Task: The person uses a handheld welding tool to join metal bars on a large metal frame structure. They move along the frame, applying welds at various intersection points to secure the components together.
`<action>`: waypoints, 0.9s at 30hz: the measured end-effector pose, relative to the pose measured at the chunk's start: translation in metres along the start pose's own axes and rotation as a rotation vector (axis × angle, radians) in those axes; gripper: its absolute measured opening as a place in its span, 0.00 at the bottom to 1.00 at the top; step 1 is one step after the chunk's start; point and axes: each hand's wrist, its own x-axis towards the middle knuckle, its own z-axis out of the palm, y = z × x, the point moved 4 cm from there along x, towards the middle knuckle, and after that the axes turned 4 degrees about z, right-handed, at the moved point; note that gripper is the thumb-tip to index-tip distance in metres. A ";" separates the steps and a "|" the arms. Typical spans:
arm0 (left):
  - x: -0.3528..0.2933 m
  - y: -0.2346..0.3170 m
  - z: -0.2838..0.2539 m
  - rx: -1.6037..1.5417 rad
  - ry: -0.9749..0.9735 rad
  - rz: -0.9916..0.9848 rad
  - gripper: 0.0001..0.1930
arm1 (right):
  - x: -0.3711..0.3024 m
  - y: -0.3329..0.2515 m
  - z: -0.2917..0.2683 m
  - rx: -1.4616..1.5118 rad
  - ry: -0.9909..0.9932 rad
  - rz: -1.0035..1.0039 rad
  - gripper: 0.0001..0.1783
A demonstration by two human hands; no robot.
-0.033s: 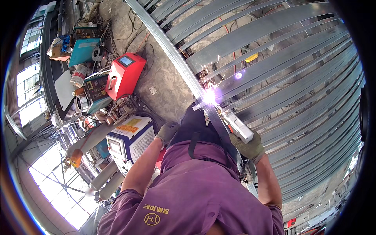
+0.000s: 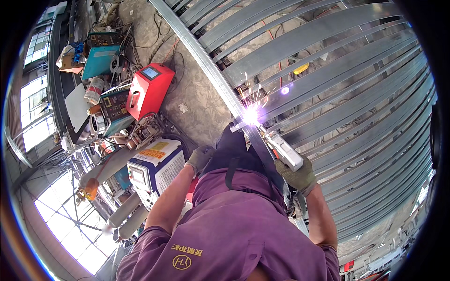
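Note:
My right hand (image 2: 300,177), in a dull green work glove, is closed around a white handheld welding gun (image 2: 287,152). The gun's tip points up and left at a joint on a metal frame, where a bright violet-white arc (image 2: 251,116) throws sparks upward. The glare hides the joint itself. Long galvanized slats (image 2: 300,49) meet the frame's side rail (image 2: 201,54) there. My gloved left hand (image 2: 200,158) rests by my left thigh, away from the frame, its fingers lying against the dark trousers and holding nothing that I can see.
To the left stand a red machine with a small screen (image 2: 151,91), a white and blue cabinet (image 2: 157,168) and a teal welding machine (image 2: 101,58). Cables (image 2: 133,40) trail over the concrete floor. A yellow object (image 2: 301,69) shows between the slats.
The spray of sparks has altered in shape. My hands, the welding gun and the frame keep their places.

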 end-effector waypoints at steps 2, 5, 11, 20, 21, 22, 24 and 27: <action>-0.001 0.001 0.000 0.004 0.007 0.016 0.21 | -0.002 -0.001 -0.001 -0.001 0.017 -0.027 0.23; -0.001 0.002 0.000 -0.020 0.011 0.020 0.21 | -0.003 0.001 0.000 0.040 0.010 0.011 0.23; 0.006 -0.004 0.002 -0.057 0.004 0.078 0.22 | -0.005 0.003 -0.002 -0.056 0.032 -0.036 0.23; 0.005 0.003 0.001 -0.054 -0.004 0.084 0.21 | -0.010 0.007 -0.002 0.008 0.071 -0.058 0.24; 0.006 0.001 0.002 -0.047 0.005 0.084 0.21 | -0.010 0.009 -0.002 0.018 0.065 -0.056 0.24; 0.006 0.001 0.002 -0.043 0.005 0.082 0.21 | -0.010 0.011 -0.002 0.025 0.058 -0.054 0.24; 0.006 0.000 0.002 -0.035 0.005 0.078 0.22 | -0.010 0.010 -0.002 0.031 0.049 -0.049 0.23; 0.007 0.002 0.001 0.002 0.004 0.087 0.21 | -0.012 0.007 -0.003 0.037 0.050 -0.057 0.24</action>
